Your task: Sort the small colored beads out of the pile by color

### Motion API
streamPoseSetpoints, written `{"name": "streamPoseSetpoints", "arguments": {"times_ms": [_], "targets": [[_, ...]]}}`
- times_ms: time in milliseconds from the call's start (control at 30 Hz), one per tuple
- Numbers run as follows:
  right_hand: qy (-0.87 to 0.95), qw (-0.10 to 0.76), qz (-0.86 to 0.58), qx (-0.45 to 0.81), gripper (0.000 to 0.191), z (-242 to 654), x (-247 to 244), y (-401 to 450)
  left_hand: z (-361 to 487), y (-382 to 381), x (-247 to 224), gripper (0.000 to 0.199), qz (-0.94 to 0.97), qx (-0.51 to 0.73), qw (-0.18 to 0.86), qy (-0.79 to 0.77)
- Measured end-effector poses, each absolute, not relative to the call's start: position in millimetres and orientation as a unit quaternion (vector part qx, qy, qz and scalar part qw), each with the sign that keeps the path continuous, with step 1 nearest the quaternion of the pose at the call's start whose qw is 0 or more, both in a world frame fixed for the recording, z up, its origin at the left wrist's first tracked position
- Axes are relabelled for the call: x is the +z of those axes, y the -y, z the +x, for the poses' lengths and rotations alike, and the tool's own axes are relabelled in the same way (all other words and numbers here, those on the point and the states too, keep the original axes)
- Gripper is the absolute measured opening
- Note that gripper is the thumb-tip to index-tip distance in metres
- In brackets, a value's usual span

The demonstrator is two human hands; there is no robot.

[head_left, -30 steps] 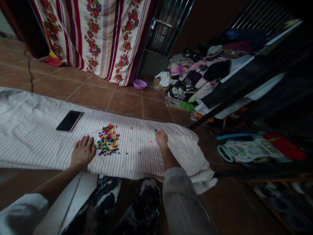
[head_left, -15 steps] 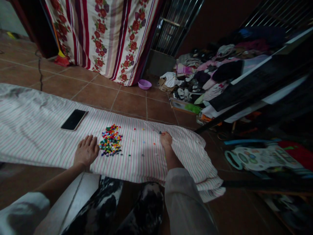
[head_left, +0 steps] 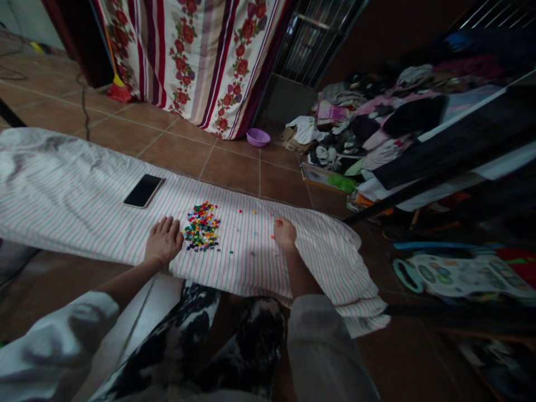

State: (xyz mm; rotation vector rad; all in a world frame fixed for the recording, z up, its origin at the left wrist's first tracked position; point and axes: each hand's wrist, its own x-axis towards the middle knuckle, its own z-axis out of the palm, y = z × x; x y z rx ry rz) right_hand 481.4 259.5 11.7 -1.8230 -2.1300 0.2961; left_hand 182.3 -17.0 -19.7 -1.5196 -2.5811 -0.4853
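A heap of tiny coloured cubes (head_left: 202,228) lies on the striped cloth (head_left: 104,184). Just left of the heap, my left hand (head_left: 165,240) rests flat on the cloth, palm down and fingers stretched out. My right hand (head_left: 286,233) is on the cloth right of the heap, its thumb and fingers pinched together; whatever is between the fingertips is too small to make out. Near it are spaced-out single cubes, among them an orange cube (head_left: 272,237), a blue cube (head_left: 255,233), a red cube (head_left: 240,211) and a yellow cube (head_left: 254,212).
A phone (head_left: 143,191) lies on the cloth left of the heap. Beyond the cloth, a purple basin (head_left: 258,137) stands on the tiled floor by a floral curtain (head_left: 188,61). Clothes and shoes (head_left: 355,123) are piled at the back right. A toy board (head_left: 469,272) is at the right.
The view has shifted, so everything sits higher and further right. My right hand has moved slightly left over the cloth, and the dark cube at its fingertips no longer shows. My left hand stays put.
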Motion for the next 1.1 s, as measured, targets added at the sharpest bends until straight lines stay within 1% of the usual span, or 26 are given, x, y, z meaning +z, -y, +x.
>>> {"name": "streamPoseSetpoints", "arguments": {"times_ms": [133,400,500,633,800,933,1100], "targets": [[0.778,0.147,-0.599,0.121,0.032,461,12,-237,182,17,-20,0.052,-0.501,-0.154,0.058,0.850],[0.851,0.188,-0.438,0.222,0.026,405,4,-183,180,17,-23,0.051,-0.497,-0.171,0.052,0.849],[0.872,0.174,-0.385,0.248,0.026,385,2,-166,180,17,-24,0.052,-0.496,-0.174,0.048,0.850],[0.899,0.138,-0.337,0.243,0.026,362,0,-153,180,17,-23,0.051,-0.497,-0.166,0.058,0.850],[0.923,0.094,-0.309,0.208,0.027,342,-4,-149,181,17,-22,0.051,-0.500,-0.180,0.056,0.845],[0.930,0.056,-0.316,0.179,0.026,336,-4,-149,180,17,-23,0.051,-0.499,-0.184,0.052,0.845],[0.922,0.045,-0.341,0.176,0.027,334,-2,-151,180,16,-24,0.051,-0.495,-0.188,0.051,0.847]]}}
